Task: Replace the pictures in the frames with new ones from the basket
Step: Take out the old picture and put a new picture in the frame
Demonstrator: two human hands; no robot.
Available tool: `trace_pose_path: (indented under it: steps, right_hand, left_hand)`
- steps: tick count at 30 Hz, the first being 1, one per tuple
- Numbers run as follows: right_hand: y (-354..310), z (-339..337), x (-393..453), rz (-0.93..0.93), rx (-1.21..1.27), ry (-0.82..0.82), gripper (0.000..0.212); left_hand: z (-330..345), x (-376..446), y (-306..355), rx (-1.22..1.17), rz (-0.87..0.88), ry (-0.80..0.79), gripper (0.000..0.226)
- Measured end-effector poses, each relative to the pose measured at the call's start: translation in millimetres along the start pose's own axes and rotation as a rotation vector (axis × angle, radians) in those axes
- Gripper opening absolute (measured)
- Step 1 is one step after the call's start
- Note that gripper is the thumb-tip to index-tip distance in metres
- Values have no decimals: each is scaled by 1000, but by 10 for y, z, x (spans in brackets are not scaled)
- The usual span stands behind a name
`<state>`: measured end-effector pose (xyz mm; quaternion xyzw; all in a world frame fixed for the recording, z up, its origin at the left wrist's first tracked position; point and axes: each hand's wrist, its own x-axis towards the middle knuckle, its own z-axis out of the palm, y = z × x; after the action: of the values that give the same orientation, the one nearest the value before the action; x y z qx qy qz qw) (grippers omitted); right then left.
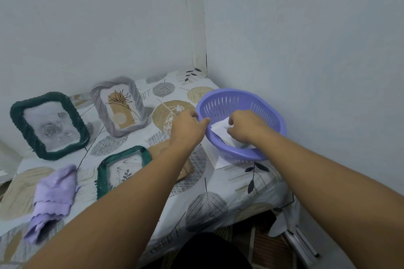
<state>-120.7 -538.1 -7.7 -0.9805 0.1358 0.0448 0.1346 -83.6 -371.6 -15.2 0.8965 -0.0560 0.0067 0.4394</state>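
A round lilac plastic basket (241, 124) with slotted walls sits at about 2 o'clock on the bench (218, 183), which is covered by a smooth cloth printed with grey, tan and black leaves. Inside the basket lie white paper pictures (220, 130). The right hand (244, 126) reaches into the basket, its fingers curled and pinching the top sheet near its upper edge. The left hand (188, 126) grips the basket's near-left rim, thumb hooked over the edge.

At 10 o'clock a dark green frame (49, 125) with a twisted, rope-like border leans upright and shows a grey rose print. Beside it, toward 11 o'clock, a pale lilac frame (119, 106) of the same ribbed shape holds a tan-and-black flower drawing. A teal ribbed frame (123, 168) lies flat near the centre, partly hidden by the left forearm, with a brown cardboard backing (161, 150) just beside it. A soft, crumpled lilac cloth (52, 199) lies at 8 o'clock.
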Motion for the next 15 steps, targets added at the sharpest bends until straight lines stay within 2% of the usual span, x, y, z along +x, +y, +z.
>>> trace_pose_path:
  steps: [4, 9, 15]
  right_hand:
    - [113, 26, 67, -3, -108, -45, 22]
    - [174, 41, 91, 17, -142, -111, 47]
    - [166, 63, 130, 76, -45, -104, 79]
  left_hand:
    - [13, 50, 4, 4, -10, -10, 39]
    - [3, 61, -62, -79, -62, -9, 42]
    - [-13, 44, -29, -63, -66, -30, 40]
